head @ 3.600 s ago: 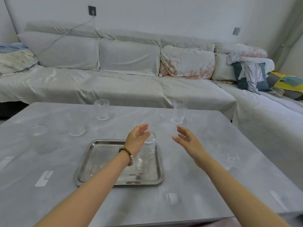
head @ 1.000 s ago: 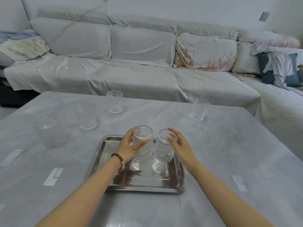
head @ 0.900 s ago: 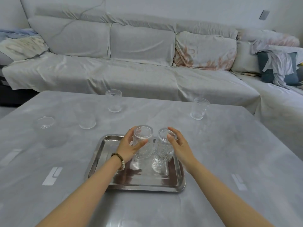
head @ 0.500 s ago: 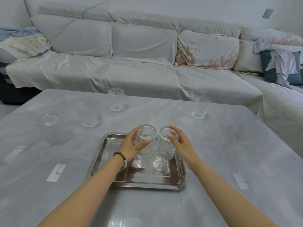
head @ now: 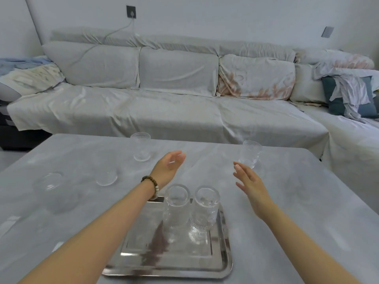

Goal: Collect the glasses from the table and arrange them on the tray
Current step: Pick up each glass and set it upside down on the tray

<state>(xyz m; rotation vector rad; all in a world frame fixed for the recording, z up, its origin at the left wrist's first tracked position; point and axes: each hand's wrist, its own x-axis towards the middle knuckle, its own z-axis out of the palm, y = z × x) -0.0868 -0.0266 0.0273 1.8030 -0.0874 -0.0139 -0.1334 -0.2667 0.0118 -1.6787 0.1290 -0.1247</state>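
Both hands (head: 168, 169) spread, empty.

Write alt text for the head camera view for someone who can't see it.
Two empty hands, left hand and right hand, reach over a grey table toward clear ribbed glasses near its far edge. Two clear ribbed glasses stand side by side on a shiny rectangular metal tray; a covered grey sofa is behind.

Two ribbed clear glasses, the left glass (head: 176, 208) and the right glass (head: 205, 210), stand upright just beside each other at the far end of the shiny steel tray (head: 223, 265). On the grey tabletop (head: 297, 201) stand four more: a far-left glass (head: 141, 146), a far-right glass (head: 250, 153), and two faint ones, the near-left glass (head: 50, 182) and the middle-left glass (head: 106, 177).
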